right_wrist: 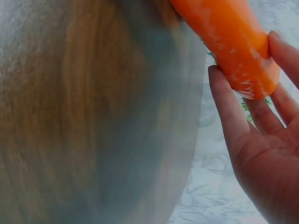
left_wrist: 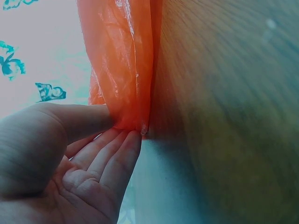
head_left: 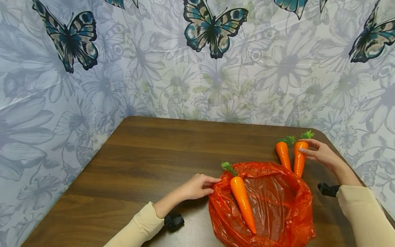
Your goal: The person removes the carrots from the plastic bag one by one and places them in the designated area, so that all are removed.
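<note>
A red plastic bag stands on the table with its wide mouth facing up. My left hand pinches the bag's left rim between thumb and fingers; the left wrist view shows the thin film between them. One orange carrot with a green top lies slanted across the bag's mouth at the left. Behind the bag, my right hand holds another carrot near its leafy end, thumb on one side and fingers on the other. Beside it is a third carrot; the bag's rim hides the tips of both.
The brown wooden table has a rounded far right corner close to my right hand. A wall covering with flowers and butterflies rises behind the table. Black wrist cameras sit under both sleeves.
</note>
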A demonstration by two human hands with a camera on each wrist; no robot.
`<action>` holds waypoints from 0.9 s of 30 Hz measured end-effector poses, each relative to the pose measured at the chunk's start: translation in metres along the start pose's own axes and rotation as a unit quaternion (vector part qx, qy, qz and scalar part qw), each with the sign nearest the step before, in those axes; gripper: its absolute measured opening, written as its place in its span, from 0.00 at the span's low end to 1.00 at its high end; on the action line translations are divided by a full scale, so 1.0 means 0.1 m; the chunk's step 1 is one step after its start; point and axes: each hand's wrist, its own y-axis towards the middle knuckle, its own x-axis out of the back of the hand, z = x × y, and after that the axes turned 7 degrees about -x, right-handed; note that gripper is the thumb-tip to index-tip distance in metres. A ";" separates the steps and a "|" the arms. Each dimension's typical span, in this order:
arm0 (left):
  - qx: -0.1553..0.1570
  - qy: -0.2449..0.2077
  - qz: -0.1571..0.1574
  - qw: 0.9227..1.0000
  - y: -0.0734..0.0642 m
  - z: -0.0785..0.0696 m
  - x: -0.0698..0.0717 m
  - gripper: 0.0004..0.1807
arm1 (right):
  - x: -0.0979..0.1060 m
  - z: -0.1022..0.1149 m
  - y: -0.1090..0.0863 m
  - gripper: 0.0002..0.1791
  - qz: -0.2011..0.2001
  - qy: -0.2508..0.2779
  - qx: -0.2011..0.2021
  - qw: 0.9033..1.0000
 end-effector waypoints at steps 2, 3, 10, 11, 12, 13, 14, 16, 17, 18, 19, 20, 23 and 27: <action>-0.002 0.001 0.000 1.000 0.00 0.00 0.00 0.22 | -0.01 -0.02 0.02 0.30 0.003 -0.009 -0.008 1.000; -0.001 0.001 -0.001 1.000 0.00 0.00 0.01 0.22 | -0.01 -0.03 0.03 0.31 0.004 -0.013 -0.012 1.000; -0.005 0.002 0.000 1.000 0.01 0.03 -0.01 0.22 | -0.06 -0.07 0.08 0.34 0.012 -0.017 -0.029 0.999; -0.004 0.002 0.000 1.000 0.01 0.03 -0.01 0.22 | -0.07 -0.08 0.09 0.34 0.014 -0.018 -0.030 0.999; -0.002 0.000 0.000 1.000 0.01 0.03 -0.01 0.22 | -0.07 -0.09 0.10 0.34 0.014 -0.018 -0.033 0.999; -0.004 0.002 0.000 1.000 0.01 0.03 -0.01 0.22 | -0.07 -0.09 0.11 0.34 0.018 -0.018 -0.033 0.999; -0.002 0.000 0.000 1.000 0.01 0.03 -0.01 0.22 | -0.08 -0.10 0.13 0.34 0.021 -0.015 -0.034 0.999; -0.001 0.000 0.001 1.000 0.01 0.04 -0.01 0.22 | -0.09 -0.11 0.15 0.34 0.027 -0.010 -0.037 0.999; -0.002 0.001 0.001 1.000 0.01 0.04 0.00 0.22 | -0.09 -0.11 0.16 0.34 0.029 -0.005 -0.038 0.999; -0.003 0.000 0.001 1.000 0.02 0.04 0.00 0.22 | -0.10 -0.11 0.17 0.34 0.030 -0.001 -0.040 0.999; -0.005 -0.001 0.002 1.000 0.02 0.04 0.00 0.22 | -0.10 -0.12 0.18 0.34 0.033 0.002 -0.039 0.999; -0.004 -0.003 0.002 1.000 0.02 0.04 0.00 0.22 | -0.10 -0.12 0.19 0.34 0.033 0.006 -0.041 0.999; -0.011 -0.003 0.001 1.000 0.02 0.05 0.01 0.22 | -0.11 -0.12 0.20 0.34 0.030 0.010 -0.041 0.999; -0.006 -0.004 0.002 1.000 0.03 0.05 0.02 0.22 | -0.12 -0.12 0.20 0.34 0.021 0.013 -0.037 0.999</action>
